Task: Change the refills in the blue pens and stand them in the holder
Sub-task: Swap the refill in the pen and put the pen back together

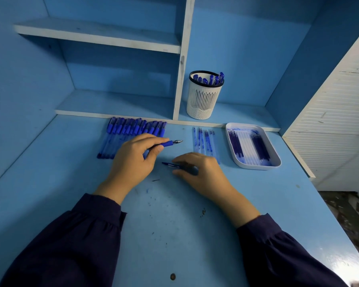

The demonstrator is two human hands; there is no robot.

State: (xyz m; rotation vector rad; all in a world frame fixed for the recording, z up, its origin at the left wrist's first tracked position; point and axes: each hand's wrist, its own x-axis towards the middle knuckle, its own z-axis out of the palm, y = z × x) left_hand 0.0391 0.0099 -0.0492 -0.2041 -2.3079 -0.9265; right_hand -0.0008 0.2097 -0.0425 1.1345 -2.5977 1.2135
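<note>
— How much of the pen point(170, 143) in the left hand point(133, 160) shows?
— Grip and tip only; the barrel is under the fingers. That hand also covers part of the row of pens point(131, 131).
— And in the right hand point(201, 172)?
— A thin blue piece point(170, 164), blurred. Its far end is behind the curled fingers, so refill or pen part, I cannot tell.
— The holder point(203, 100)?
— Only pen tops clear its rim.
— The loose refills point(203, 139)?
— Their near ends are behind the right hand. Those in the tray point(257, 165) blur together, too smeared to count.
— The sleeves point(75, 245)?
— Cut off by the bottom edge.
</note>
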